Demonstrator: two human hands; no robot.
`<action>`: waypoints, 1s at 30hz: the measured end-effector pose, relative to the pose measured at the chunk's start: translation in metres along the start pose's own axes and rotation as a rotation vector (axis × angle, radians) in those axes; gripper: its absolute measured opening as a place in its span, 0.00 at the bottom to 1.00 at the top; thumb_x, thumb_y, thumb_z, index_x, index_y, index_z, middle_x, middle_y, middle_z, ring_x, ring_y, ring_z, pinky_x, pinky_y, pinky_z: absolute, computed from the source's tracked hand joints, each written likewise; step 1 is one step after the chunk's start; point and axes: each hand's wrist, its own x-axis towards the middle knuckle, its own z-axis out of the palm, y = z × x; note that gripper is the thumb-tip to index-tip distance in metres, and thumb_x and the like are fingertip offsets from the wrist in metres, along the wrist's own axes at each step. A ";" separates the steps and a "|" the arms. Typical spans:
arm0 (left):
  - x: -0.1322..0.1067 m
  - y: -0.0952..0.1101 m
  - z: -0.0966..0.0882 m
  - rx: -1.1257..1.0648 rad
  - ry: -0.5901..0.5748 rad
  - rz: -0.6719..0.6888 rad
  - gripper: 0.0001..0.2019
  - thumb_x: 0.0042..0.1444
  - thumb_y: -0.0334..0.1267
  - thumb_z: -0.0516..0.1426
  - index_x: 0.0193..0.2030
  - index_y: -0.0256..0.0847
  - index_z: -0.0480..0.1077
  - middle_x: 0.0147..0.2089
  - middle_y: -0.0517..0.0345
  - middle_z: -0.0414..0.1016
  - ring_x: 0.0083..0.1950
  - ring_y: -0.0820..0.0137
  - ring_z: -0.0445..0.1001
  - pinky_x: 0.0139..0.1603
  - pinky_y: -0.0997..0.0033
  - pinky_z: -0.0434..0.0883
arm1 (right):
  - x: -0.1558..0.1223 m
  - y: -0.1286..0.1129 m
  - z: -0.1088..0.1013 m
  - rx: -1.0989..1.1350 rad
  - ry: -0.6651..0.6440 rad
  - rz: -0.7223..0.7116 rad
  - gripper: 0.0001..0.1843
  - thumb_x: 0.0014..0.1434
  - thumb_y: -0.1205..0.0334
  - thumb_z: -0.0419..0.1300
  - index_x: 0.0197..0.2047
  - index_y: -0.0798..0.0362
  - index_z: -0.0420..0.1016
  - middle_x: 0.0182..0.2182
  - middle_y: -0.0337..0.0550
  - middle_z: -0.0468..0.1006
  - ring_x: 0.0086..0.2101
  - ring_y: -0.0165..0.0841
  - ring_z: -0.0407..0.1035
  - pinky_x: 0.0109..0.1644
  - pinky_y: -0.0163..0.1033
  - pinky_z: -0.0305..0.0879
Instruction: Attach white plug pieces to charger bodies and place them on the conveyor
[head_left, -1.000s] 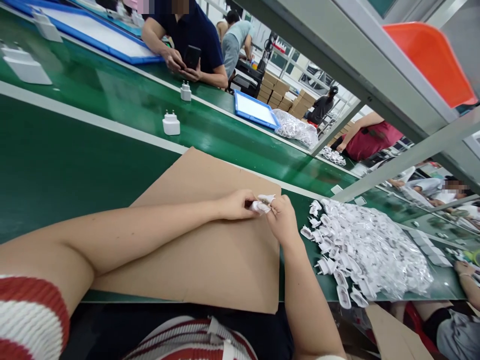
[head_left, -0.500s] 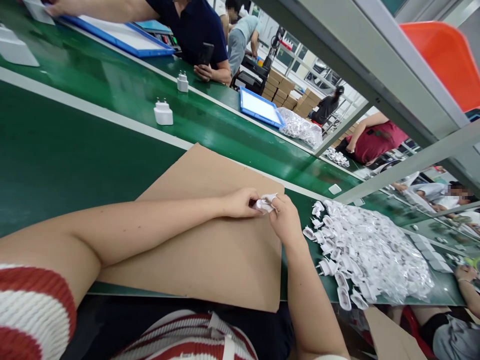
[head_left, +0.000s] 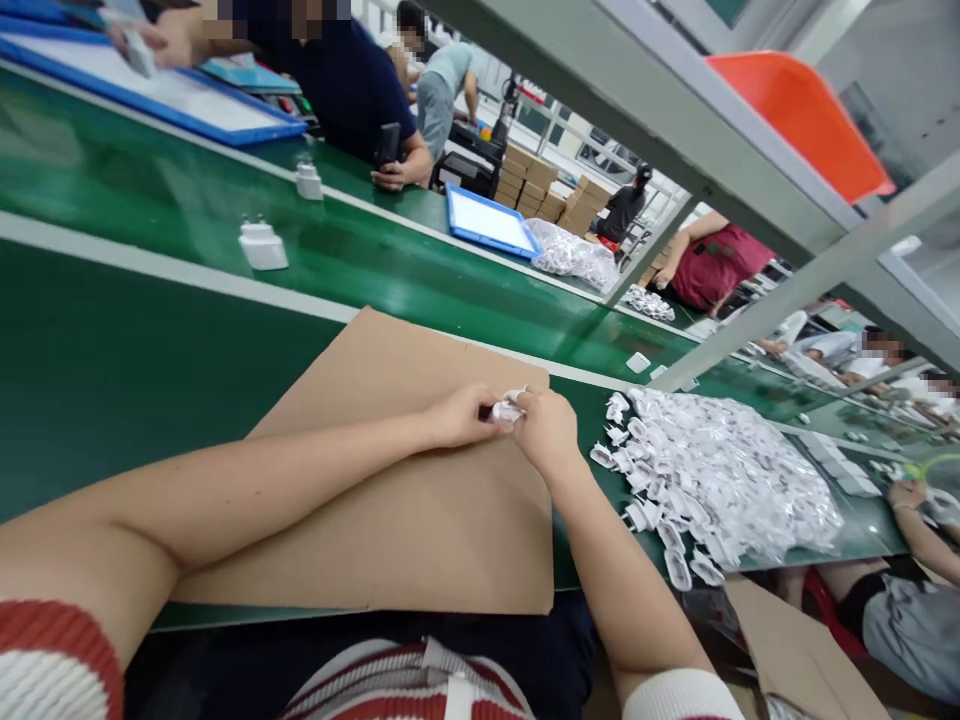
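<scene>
Head view: the left hand (head_left: 459, 416), at the centre of the frame, is closed to a pinch on a small white plastic piece (head_left: 507, 411). The right hand (head_left: 547, 428), just to its right, is curled in, fingers on the same piece. The piece is held over the upper right part of a cardboard sheet (head_left: 442, 520). The 2 hands cover much of it; its full shape, and whether it is 1 part or 2, cannot be made out. Right of centre, white plug housings (head_left: 679, 490) lie heaped, many obscured by clear plastic (head_left: 780, 480). At upper left, a co-worker's hand (head_left: 172, 38) holds a blurred white item (head_left: 139, 52).
</scene>
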 end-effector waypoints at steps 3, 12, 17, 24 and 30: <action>-0.002 0.007 0.004 0.009 0.008 -0.008 0.17 0.54 0.52 0.63 0.34 0.37 0.76 0.34 0.53 0.78 0.38 0.62 0.74 0.40 0.66 0.69 | -0.003 0.003 0.003 0.080 0.027 0.018 0.14 0.58 0.68 0.60 0.43 0.48 0.84 0.41 0.45 0.84 0.43 0.38 0.76 0.41 0.38 0.61; -0.006 0.018 0.008 -0.101 0.025 -0.059 0.21 0.53 0.54 0.65 0.44 0.39 0.78 0.45 0.47 0.83 0.47 0.52 0.79 0.49 0.60 0.74 | -0.016 0.008 0.028 0.424 0.214 0.100 0.21 0.55 0.72 0.61 0.51 0.47 0.78 0.47 0.44 0.84 0.47 0.39 0.76 0.47 0.39 0.67; 0.003 0.010 0.007 0.053 0.001 -0.130 0.23 0.50 0.59 0.65 0.37 0.39 0.77 0.37 0.49 0.82 0.39 0.54 0.78 0.42 0.61 0.72 | -0.017 0.013 0.057 0.851 0.335 0.258 0.28 0.51 0.72 0.66 0.54 0.46 0.71 0.45 0.39 0.81 0.43 0.35 0.76 0.47 0.38 0.69; 0.067 -0.007 -0.035 0.379 0.225 -0.318 0.28 0.43 0.65 0.63 0.35 0.39 0.75 0.35 0.45 0.81 0.38 0.48 0.78 0.37 0.60 0.71 | 0.001 0.022 0.071 1.083 0.407 0.444 0.31 0.57 0.53 0.69 0.61 0.54 0.70 0.58 0.56 0.75 0.53 0.46 0.73 0.58 0.52 0.71; 0.123 -0.031 -0.066 0.596 0.312 -0.445 0.25 0.47 0.63 0.61 0.31 0.40 0.72 0.31 0.45 0.78 0.39 0.45 0.78 0.35 0.58 0.69 | 0.000 0.023 0.071 1.102 0.310 0.411 0.33 0.54 0.56 0.71 0.61 0.53 0.71 0.61 0.57 0.74 0.62 0.53 0.68 0.66 0.58 0.65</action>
